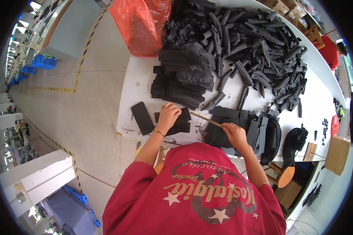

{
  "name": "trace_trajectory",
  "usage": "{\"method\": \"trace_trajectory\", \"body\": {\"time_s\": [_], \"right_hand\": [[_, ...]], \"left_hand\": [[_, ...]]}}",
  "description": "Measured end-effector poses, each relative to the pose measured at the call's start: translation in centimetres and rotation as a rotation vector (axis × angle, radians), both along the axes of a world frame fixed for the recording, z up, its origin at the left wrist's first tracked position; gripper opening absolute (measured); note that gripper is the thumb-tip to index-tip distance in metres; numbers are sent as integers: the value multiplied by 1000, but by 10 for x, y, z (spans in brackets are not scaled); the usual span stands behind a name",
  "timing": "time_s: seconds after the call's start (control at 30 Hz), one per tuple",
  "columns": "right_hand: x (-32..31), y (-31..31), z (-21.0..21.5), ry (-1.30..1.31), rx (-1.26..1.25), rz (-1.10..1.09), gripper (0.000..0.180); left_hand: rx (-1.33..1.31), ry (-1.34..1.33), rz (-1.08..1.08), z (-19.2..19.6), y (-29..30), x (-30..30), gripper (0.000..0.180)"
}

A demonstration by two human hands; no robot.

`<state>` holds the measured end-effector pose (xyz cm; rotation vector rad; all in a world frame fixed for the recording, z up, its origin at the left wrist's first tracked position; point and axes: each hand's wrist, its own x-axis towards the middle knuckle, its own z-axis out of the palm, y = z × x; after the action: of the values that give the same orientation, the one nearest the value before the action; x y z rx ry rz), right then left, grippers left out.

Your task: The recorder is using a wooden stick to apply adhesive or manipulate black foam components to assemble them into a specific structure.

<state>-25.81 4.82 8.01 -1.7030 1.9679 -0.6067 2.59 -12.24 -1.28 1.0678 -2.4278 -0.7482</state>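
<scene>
My right hand (pixel 235 134) grips one end of a thin, flat brownish stick (pixel 208 119), which points left across the table. Its far tip ends near a small stack of flat black pieces (pixel 182 124). Over the left side of that stack, my left hand (pixel 170 116) is closed with its fingers pressed together; whatever they pinch is hidden. Just left of this hand lies a black smartphone (pixel 142 118). Beyond both hands, overlapping rows of black fabric-like pieces (pixel 180 82) are spread out. More flat black sheets (pixel 223 127) lie beside and under my right hand.
A large heap of rolled black pieces (pixel 259 51) covers the far part of the white table (pixel 139 78). A red plastic bag (pixel 139 27) stands at the far left edge. At right are black bundles (pixel 296 141) and a cardboard box (pixel 337 154). Another person (pixel 329 53) sits far right.
</scene>
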Motion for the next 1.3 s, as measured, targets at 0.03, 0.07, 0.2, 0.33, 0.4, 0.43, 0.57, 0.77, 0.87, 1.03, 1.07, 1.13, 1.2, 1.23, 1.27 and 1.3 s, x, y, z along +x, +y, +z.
{"method": "trace_trajectory", "body": {"time_s": [0.03, 0.07, 0.2, 0.33, 0.4, 0.43, 0.57, 0.77, 0.87, 1.03, 1.07, 1.13, 1.2, 1.23, 1.27, 1.3], "right_hand": [[1, -1, 0, 9, -3, 22, 14], [2, -2, 0, 17, -4, 45, 13], [4, -7, 5, 37, -7, 88, 13], [6, -9, 4, 60, 15, 93, 14], [6, -8, 1, 64, 23, 87, 14], [6, -10, 0, 71, 18, 105, 14], [7, -13, -6, 92, 40, 124, 14], [14, -18, -14, 53, 60, 146, 15], [36, -32, -33, -14, 7, 193, 17], [61, -42, -50, -320, 67, -9, 19], [66, -42, -47, -324, 62, 9, 19], [72, -40, -39, -472, 187, -13, 18], [84, -42, -34, -509, 180, 30, 17], [92, -42, -35, -459, 84, -3, 17], [99, -45, -38, -407, -13, -39, 16], [103, -48, -40, -360, -60, -64, 13]], "left_hand": [[-1, 0, 0, 0, 0, 0, 6], [-36, 23, 6, 3, 1, 0, 7], [-75, 33, -12, 9, 1, -2, 12], [-37, -68, 2, -3, 2, -1, 12], [-28, -96, -3, -7, 4, -1, 12], [-28, -94, -4, -9, 5, -1, 12], [-25, -61, -36, -8, 4, -3, 13], [37, -8, -41, 0, 4, -6, 10], [10, 39, -122, 14, 12, -20, 9], [-184, 374, 510, 62, 36, -31, 56], [-131, 566, 814, 44, 39, -21, 65], [663, 1140, 959, 28, 42, -9, 56], [1429, 1573, 896, 27, 39, -19, 34], [1404, 1624, 835, 27, 43, -28, 27], [1380, 1672, 769, 27, 48, -41, 22], [1366, 1672, 762, 37, 49, -53, 22]]}}
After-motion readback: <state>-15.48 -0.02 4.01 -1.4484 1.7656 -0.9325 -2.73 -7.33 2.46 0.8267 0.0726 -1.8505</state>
